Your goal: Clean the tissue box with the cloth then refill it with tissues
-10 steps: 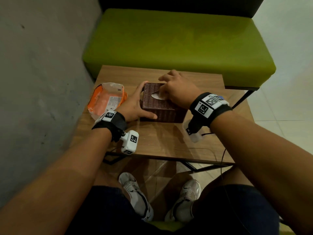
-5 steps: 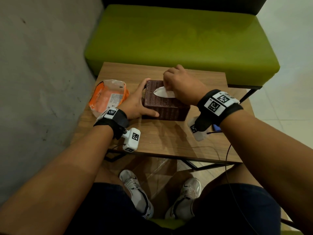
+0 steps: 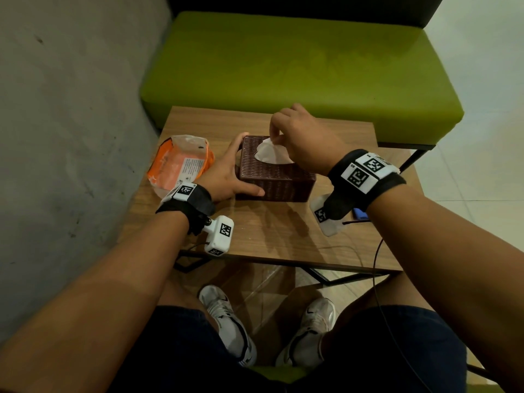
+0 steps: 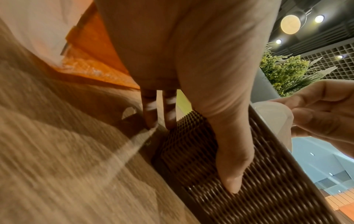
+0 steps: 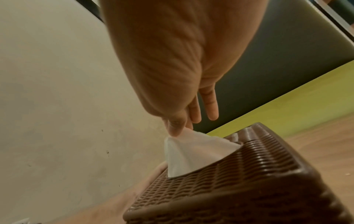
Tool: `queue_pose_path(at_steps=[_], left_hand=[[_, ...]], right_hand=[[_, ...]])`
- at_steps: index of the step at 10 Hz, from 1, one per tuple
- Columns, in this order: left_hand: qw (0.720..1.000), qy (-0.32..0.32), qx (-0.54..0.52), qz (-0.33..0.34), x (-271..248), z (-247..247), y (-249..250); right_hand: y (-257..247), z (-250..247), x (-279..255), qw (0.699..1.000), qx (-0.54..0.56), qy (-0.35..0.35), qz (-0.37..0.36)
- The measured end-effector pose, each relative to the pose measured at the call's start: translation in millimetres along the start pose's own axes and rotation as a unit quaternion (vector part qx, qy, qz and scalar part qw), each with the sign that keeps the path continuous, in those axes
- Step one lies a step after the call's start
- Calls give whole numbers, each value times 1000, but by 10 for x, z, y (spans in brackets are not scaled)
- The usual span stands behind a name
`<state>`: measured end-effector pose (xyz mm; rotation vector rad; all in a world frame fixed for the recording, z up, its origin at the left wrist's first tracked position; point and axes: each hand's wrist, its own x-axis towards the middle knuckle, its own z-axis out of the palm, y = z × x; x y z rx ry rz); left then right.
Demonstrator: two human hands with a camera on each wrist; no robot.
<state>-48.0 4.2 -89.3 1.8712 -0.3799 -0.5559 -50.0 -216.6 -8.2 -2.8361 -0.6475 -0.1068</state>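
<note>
A brown woven tissue box [image 3: 276,177] [image 5: 239,186] [image 4: 249,181] stands mid-table. A white tissue [image 3: 270,153] [image 5: 193,150] sticks up through its top slot. My right hand [image 3: 300,140] [image 5: 180,127] pinches the tissue's tip between thumb and fingers, just above the box. My left hand [image 3: 226,174] [image 4: 228,136] holds the box's left end, with the thumb on the near side and the fingers round the far corner. The cloth does not show as such in any view.
An orange and clear tissue packet [image 3: 181,163] [image 4: 91,50] lies left of the box on the wooden table [image 3: 269,231]. A green bench [image 3: 297,69] runs behind the table. A grey wall [image 3: 71,123] stands on the left. Something blue [image 3: 358,214] peeks from under my right wrist.
My right hand has risen from the slot, drawing the tissue up into a peak. The left hand has kept its hold on the box.
</note>
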Motion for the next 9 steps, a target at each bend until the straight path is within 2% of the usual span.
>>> queue_pose_path(at_steps=[2,3,4,5,6,7,8,9], left_hand=[[1000,6,8,5,-1,-17,-5],[1000,4,15,9,-4,-8,7],[1000,5,16,2,-13,-8,13],[1000,9,16,-2,-14,-13,-13],[999,17,28,-12,-4,-18,-10],[999,21,36,-20,7,-16,-27],[998,27,53,-25,53,-38,-39],[996,21,49,-67,-42,-64,-46]], right_hand=[[12,38,-3,1000,-1,20,4],[30,2,-35,998,52,45,11],[159,17,-151,972,160,148,94],[320,194,-364,895,286,175,294],[320,410,-567,781,473,95,397],[294,427,-660,739,540,76,397],[459,469,-620,733,550,56,396],[686,310,-562,764,491,46,417]])
